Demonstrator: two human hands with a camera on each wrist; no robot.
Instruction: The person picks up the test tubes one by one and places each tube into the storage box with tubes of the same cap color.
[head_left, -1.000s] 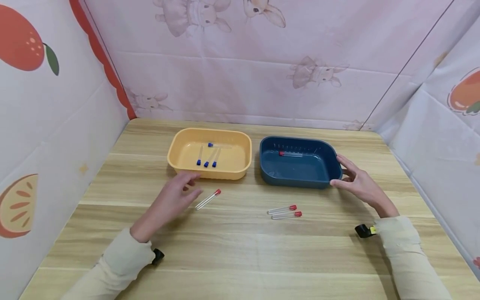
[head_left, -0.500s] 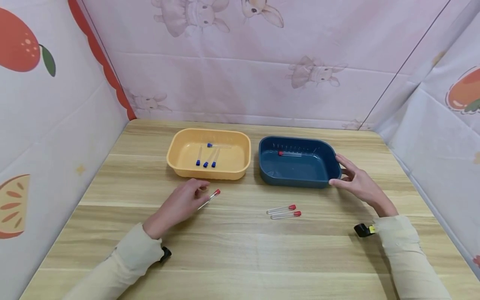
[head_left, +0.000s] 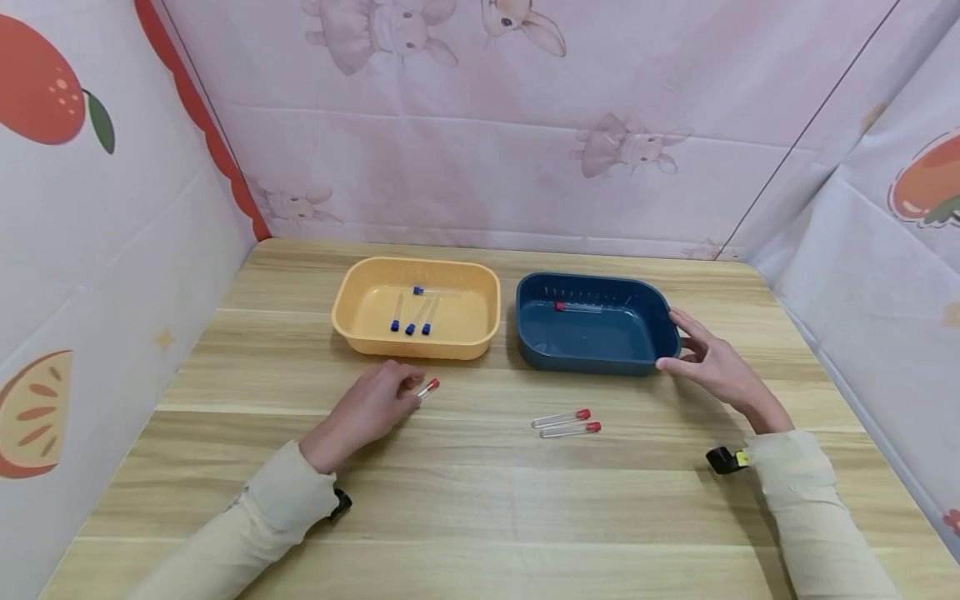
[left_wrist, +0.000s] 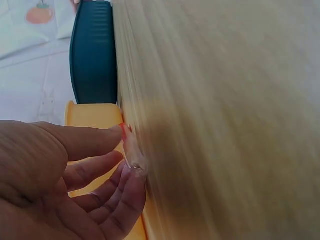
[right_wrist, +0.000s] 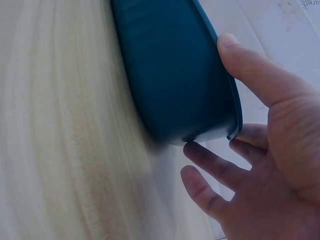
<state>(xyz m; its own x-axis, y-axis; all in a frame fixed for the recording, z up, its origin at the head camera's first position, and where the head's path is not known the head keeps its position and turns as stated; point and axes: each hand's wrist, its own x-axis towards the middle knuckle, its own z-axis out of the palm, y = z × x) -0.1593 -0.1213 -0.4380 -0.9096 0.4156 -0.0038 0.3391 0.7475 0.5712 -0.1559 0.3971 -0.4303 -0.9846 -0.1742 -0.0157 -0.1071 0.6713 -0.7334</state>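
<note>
Just in front of the yellow basin, my left hand pinches a clear test tube with a red cap. In the left wrist view, the thumb is at the red end of the tube and fingertips are at its clear end. My right hand holds the right end of the dark blue basin, thumb at the rim and fingers against the end wall. Two more red-capped test tubes lie side by side on the table, in front of the blue basin.
Several blue-capped test tubes lie inside the yellow basin. One red-capped test tube lies in the blue basin. The wooden table is bordered by printed cloth walls at the back and both sides.
My left hand has moved right and slightly down from the yellow basin's front edge and taken hold of the red-capped test tube. My right hand has stayed on the blue basin.
</note>
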